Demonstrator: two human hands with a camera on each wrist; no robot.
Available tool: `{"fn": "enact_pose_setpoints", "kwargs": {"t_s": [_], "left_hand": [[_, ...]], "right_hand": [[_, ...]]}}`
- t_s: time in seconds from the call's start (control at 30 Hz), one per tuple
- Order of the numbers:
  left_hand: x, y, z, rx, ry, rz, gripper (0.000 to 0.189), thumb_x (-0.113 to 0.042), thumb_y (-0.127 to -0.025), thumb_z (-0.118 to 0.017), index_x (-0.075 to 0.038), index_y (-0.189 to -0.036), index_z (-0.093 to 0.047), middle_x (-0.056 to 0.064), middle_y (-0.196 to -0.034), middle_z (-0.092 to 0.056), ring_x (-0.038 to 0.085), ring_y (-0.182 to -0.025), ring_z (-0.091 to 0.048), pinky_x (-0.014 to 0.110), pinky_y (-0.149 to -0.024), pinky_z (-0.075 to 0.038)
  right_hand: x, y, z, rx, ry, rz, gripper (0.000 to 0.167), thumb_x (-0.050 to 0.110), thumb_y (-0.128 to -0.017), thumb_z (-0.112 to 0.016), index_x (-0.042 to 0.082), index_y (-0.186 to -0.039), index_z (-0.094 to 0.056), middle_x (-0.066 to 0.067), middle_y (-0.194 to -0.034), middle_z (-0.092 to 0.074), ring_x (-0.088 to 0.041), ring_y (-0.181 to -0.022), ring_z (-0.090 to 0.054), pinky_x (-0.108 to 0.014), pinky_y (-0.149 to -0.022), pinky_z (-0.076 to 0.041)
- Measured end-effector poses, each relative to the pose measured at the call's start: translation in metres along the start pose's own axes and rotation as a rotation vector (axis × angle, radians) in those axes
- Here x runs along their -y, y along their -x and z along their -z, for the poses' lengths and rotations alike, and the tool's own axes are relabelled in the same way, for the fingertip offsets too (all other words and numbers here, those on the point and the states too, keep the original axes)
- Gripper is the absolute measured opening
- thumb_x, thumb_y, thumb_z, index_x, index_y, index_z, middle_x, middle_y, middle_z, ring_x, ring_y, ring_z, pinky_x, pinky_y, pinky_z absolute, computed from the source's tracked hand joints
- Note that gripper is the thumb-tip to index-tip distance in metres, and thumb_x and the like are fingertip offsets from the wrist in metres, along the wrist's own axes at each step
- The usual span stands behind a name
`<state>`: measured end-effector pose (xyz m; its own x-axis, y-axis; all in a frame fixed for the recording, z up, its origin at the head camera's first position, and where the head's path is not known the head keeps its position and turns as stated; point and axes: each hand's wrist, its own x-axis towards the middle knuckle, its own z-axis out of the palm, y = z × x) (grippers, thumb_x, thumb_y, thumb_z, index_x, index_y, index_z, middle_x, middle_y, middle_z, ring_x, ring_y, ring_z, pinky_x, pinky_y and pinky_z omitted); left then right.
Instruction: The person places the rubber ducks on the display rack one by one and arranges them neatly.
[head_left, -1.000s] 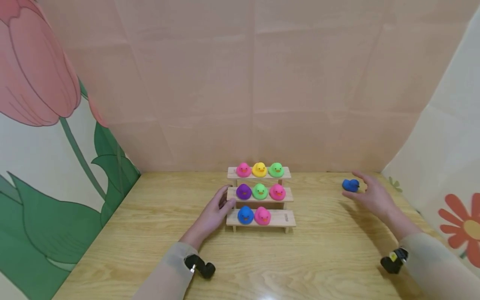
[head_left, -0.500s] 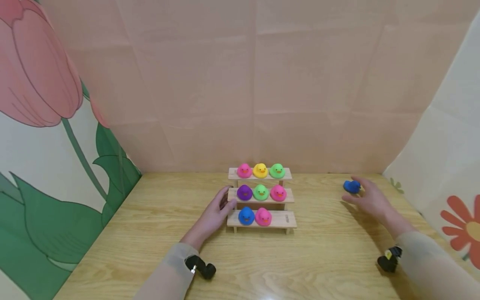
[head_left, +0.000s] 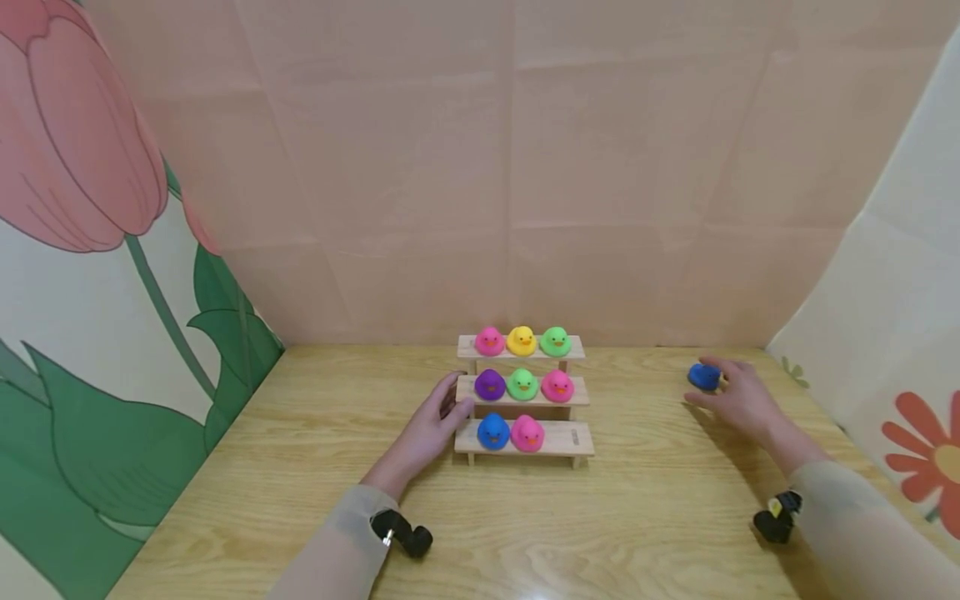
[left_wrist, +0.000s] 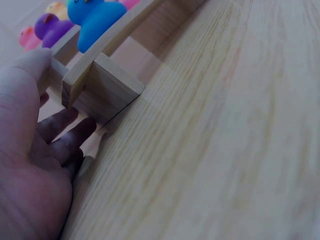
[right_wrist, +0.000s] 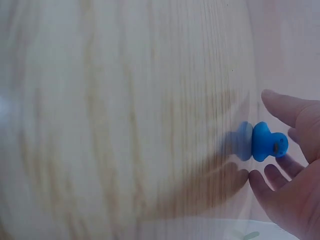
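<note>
A three-tier wooden display stand [head_left: 566,433] stands mid-table with rubber ducks on every tier. At its left end my left hand [head_left: 427,421] grips the middle tier, thumb in front and fingers behind; the left wrist view shows the other fingers loosely bent beside the stand's leg. A blue rubber duck [head_left: 702,377] sits on the table at the far right. Around it my right hand [head_left: 742,406] is spread, thumb and fingers on opposite sides. In the right wrist view the duck [right_wrist: 265,142] shows between them, with a gap to the thumb.
The bottom tier carries a blue duck [head_left: 492,432] and a pink duck [head_left: 527,433], its right end bare wood. Purple, green and pink ducks fill the middle tier; pink, yellow and green ones the top. A pink backdrop [head_left: 510,167] rises behind the table [head_left: 637,517].
My right hand has moved slightly closer around the blue duck on the table, its fingers now overlapping the duck in the head view. My left hand keeps its place on the stand.
</note>
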<state>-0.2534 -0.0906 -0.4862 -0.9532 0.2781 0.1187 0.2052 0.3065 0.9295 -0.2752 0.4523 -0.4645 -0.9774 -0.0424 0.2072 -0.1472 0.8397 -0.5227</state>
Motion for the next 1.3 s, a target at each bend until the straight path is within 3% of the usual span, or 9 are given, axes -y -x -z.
{"fn": "enact_pose_setpoints", "kwargs": {"t_s": [0.13, 0.43, 0.63, 0.87, 1.3], "left_hand": [[-0.0004, 0.0, 0.0, 0.0, -0.001, 0.001, 0.075, -0.065, -0.11, -0.057, -0.034, -0.174, -0.032, 0.01, -0.18, -0.03, 0.036, -0.162, -0.034, 0.052, -0.134, -0.028], [0.0011, -0.0005, 0.0001, -0.002, 0.011, -0.013, 0.076, -0.064, -0.11, -0.059, -0.032, -0.174, -0.033, 0.011, -0.179, -0.032, 0.035, -0.162, -0.034, 0.052, -0.134, -0.028], [0.0015, -0.0005, -0.0001, 0.002, 0.006, -0.004, 0.075, -0.065, -0.11, -0.058, -0.033, -0.173, -0.034, 0.014, -0.18, -0.028, 0.037, -0.163, -0.031, 0.052, -0.134, -0.026], [0.0003, 0.0002, -0.0006, 0.001, 0.008, -0.002, 0.076, -0.065, -0.109, -0.058, -0.033, -0.174, -0.033, 0.013, -0.18, -0.027, 0.037, -0.163, -0.032, 0.052, -0.134, -0.026], [0.0008, -0.0008, -0.0002, -0.001, 0.01, -0.003, 0.077, -0.066, -0.108, -0.059, -0.034, -0.174, -0.033, 0.012, -0.18, -0.028, 0.037, -0.163, -0.033, 0.052, -0.134, -0.027]], "right_hand": [[0.0001, 0.0012, -0.0002, 0.006, -0.003, -0.009, 0.077, 0.026, -0.101, -0.085, -0.015, -0.154, -0.046, -0.053, -0.141, -0.036, -0.071, -0.123, -0.048, -0.081, -0.102, -0.046], [-0.0027, -0.0011, -0.0005, -0.011, 0.013, 0.053, 0.07, 0.018, -0.098, -0.087, -0.017, -0.147, -0.052, -0.048, -0.127, -0.062, -0.062, -0.116, -0.063, -0.073, -0.097, -0.054], [-0.0036, 0.0003, -0.001, -0.013, 0.009, 0.041, 0.061, 0.016, -0.1, -0.085, -0.018, -0.141, -0.057, -0.045, -0.127, -0.062, -0.057, -0.114, -0.062, -0.069, -0.094, -0.053], [-0.0043, 0.0028, -0.0034, -0.042, 0.015, 0.054, 0.047, 0.008, -0.096, -0.085, -0.015, -0.131, -0.065, -0.047, -0.131, -0.061, -0.068, -0.12, -0.058, -0.078, -0.099, -0.051], [-0.0035, 0.0075, -0.0009, 0.044, -0.04, -0.036, 0.052, 0.02, -0.105, -0.078, -0.013, -0.139, -0.056, -0.047, -0.143, -0.054, -0.069, -0.132, -0.05, -0.08, -0.107, -0.045]]}}
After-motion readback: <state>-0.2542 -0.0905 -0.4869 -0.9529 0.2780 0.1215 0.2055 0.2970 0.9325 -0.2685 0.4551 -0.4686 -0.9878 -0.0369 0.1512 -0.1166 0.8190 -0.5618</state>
